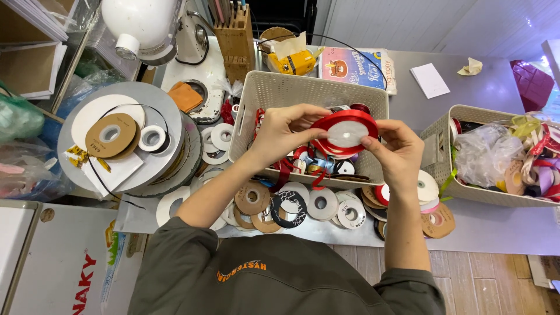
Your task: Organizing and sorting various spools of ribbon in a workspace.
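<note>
- Both hands hold a red ribbon spool (345,132) up over the middle basket (303,93), flat face toward the camera.
- The left hand (284,133) pinches the spool's left rim, thumb and fingers pressed together on it.
- The right hand (398,149) pinches the lower right rim the same way, fingertips closed on the edge.
- The basket beneath is pale, perforated plastic, full of tangled red and blue ribbon.
- A second basket (461,189) stands to the right, stuffed with clear plastic and mixed ribbons.
- Emptied ribbon reels (291,207), white, brown and black rings, lie scattered on the table in front of the middle basket.
- Behind the basket lies a flat blue and pink packet (356,67) with a cartoon picture; beside it a yellow bag (297,61).
- A white notepad (430,80) sits on the grey table, far right.
- Large grey discs (131,140) are stacked at the left, with a brown reel on top.
</note>
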